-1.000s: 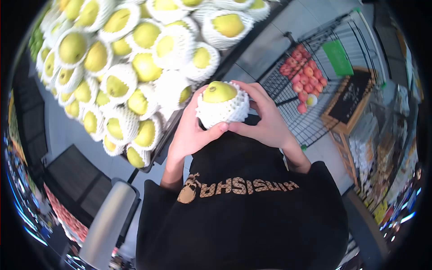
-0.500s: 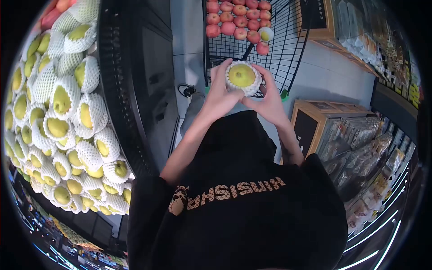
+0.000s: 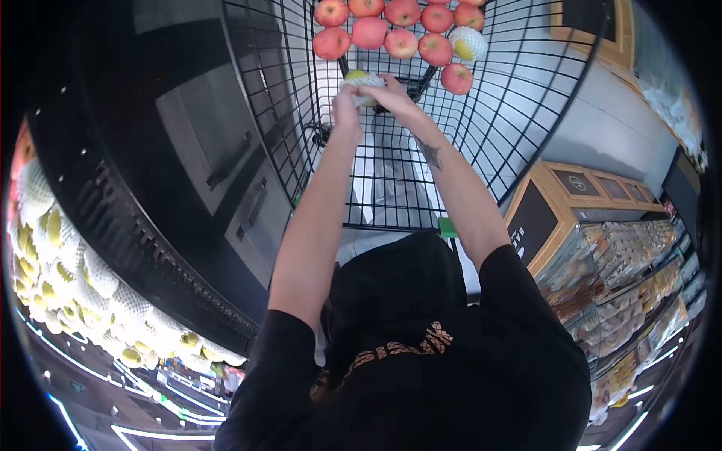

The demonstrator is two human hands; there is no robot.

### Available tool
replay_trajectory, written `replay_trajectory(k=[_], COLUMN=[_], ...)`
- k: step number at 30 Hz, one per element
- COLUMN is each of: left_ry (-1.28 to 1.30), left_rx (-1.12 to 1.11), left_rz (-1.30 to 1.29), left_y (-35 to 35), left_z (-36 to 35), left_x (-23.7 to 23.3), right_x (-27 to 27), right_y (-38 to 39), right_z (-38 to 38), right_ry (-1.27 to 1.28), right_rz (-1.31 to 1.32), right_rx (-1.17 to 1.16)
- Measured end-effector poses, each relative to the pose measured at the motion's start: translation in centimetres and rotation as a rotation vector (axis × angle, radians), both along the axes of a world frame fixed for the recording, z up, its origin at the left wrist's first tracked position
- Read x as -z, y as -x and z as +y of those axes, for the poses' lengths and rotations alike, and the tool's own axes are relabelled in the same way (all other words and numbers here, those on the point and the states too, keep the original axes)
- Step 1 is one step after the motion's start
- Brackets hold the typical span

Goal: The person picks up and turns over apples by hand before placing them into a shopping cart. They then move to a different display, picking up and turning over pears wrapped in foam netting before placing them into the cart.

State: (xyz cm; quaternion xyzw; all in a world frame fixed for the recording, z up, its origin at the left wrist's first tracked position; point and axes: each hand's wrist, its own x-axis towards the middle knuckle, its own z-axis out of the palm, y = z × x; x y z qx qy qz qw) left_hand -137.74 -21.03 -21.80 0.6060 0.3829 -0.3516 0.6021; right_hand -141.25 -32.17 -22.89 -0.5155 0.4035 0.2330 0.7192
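Both my hands reach down inside the black wire cart (image 3: 398, 228) around one yellow-green fruit in a white foam net (image 3: 361, 78). My left hand (image 3: 347, 110) has its fingers on the near left side of the fruit. My right hand (image 3: 392, 98) holds it from the right, fingers bent over it. Just beyond, rows of red apples (image 3: 369, 33) lie in the cart. Another netted yellow-green fruit (image 3: 468, 45) rests at the right end of those rows, behind a single apple (image 3: 456, 78).
At the lower left, many netted fruits (image 3: 90, 278) are heaped behind a black display edge (image 3: 150, 252). A wooden-framed shelf with packaged goods (image 3: 624, 255) stands to the right. The cart's right wire side (image 3: 541, 98) rises beside my right arm.
Both hands have moved forward and down into the cart with the netted fruit. The cart and apples now appear nearer, and the fruit heap sits lower in view.
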Motion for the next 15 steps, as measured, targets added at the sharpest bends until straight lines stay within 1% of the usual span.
replay_trajectory(k=[1,3,4,5,6,8,10,11,13,14,15], left_ry=[-0.101,-0.194,-0.005,-0.137,-0.154,-0.183,-0.296,-0.298,-0.394,-0.4,-0.394], left_rx=[0.061,0.118,0.087,0.174,0.208,0.233,0.299,0.292,0.36,0.404,0.389], left_rz=[-0.011,0.053,0.073,0.054,0.048,0.05,-0.015,-0.013,-0.122,-0.104,-0.105], left_y=[-0.8,-3.0,-4.0,-4.8,-5.3,-5.7,-5.6,-5.5,-5.3,-5.6,-5.6], left_z=[0.9,1.9,2.4,2.4,2.4,2.4,1.8,1.3,0.4,0.2,-0.1], left_x=[2.1,4.2,4.3,4.4,4.4,4.1,3.2,2.5,0.8,0.3,-0.1], right_x=[1.3,3.3,4.5,5.6,6.2,6.8,6.5,6.3,5.8,5.3,5.3], right_y=[-0.6,-1.7,-2.0,-2.4,-2.8,-3.2,-3.6,-3.7,-3.9,-3.8,-3.6], right_z=[0.7,2.2,2.9,3.6,4.1,5.0,5.3,5.3,4.8,4.6,4.4], right_ry=[-0.067,-0.033,-0.022,-0.038,-0.002,0.037,0.03,0.037,0.041,-0.022,-0.083], right_rz=[0.02,0.041,0.073,0.083,0.106,0.147,0.163,0.173,0.176,0.15,0.124], right_rx=[0.033,0.061,0.047,0.037,0.052,0.07,0.035,0.012,-0.047,-0.004,0.037])
